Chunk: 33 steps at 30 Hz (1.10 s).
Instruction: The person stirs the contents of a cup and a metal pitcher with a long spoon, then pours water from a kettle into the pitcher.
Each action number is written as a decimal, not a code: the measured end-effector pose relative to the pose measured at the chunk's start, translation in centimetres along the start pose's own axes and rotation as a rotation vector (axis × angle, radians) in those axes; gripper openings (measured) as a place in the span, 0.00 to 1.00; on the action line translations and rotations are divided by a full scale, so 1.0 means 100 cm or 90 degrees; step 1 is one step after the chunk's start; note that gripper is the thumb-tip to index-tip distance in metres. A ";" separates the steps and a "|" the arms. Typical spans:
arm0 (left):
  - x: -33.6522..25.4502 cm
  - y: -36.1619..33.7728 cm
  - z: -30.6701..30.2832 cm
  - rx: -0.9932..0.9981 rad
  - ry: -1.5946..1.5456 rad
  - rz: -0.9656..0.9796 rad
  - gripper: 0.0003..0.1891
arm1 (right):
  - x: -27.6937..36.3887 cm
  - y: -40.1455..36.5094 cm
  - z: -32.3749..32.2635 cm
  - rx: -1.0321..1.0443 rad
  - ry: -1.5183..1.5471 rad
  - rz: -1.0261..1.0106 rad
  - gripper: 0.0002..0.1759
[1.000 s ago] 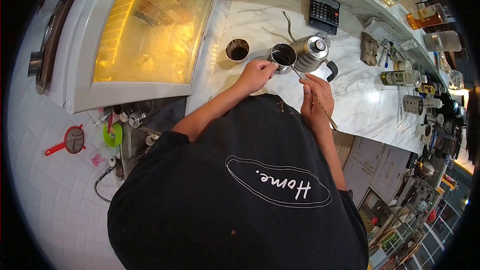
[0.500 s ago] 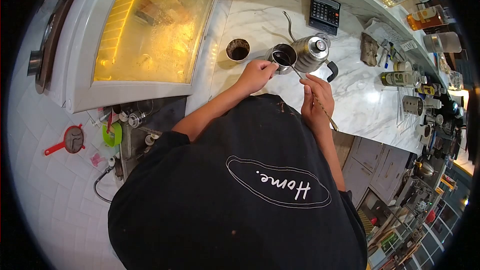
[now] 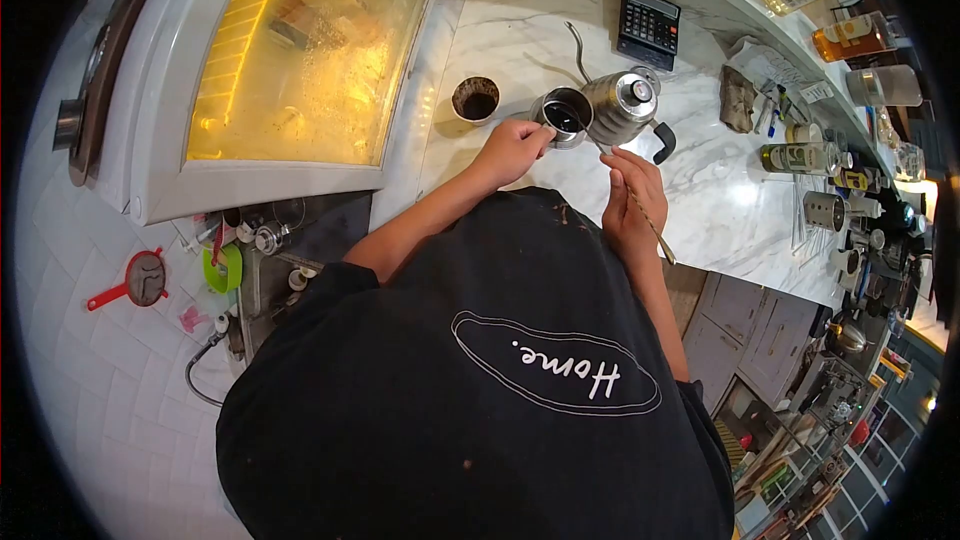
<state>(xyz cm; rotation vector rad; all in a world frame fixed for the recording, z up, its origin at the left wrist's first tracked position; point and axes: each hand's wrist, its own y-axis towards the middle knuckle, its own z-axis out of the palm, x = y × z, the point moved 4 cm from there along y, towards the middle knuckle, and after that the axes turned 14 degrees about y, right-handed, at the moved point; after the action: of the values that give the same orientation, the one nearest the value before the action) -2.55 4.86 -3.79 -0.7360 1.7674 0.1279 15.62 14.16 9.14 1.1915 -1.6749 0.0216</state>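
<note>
A metal cup [image 3: 568, 137] holding dark liquid stands on the marble counter. My left hand [image 3: 512, 152] is closed at its near left edge, with thumb and finger pinching the rim or handle. Between the fingers of my right hand [image 3: 632, 202] is a long bar spoon [image 3: 650, 223] with a twisted shaft. Its lower end reaches into the cup, where the tip is hidden. A steel gooseneck kettle [image 3: 618, 110] stands right behind the cup, its black handle toward the right. To the left is a paper cup [image 3: 475, 100] with dark contents and a stained inside.
A calculator [image 3: 650, 25] lies at the back of the counter [image 3: 700, 180]. A crumpled brown cloth [image 3: 738, 98] and several bottles line the right side. A glass-fronted fridge [image 3: 310, 50] stands at the left, with a sink area below it.
The bar spoon has shifted slightly inside the metal cup, and the liquid's surface looks different. Both hands stay in nearly the same places.
</note>
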 end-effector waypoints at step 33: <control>0.007 0.000 0.000 0.060 -0.024 0.020 0.22 | -0.002 0.003 0.007 0.018 -0.015 -0.034 0.07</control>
<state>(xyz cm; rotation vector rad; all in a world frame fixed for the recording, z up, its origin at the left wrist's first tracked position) -2.63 4.52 -4.45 -0.6351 1.7369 0.0785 14.89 14.09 8.86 1.2615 -1.6677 -0.0011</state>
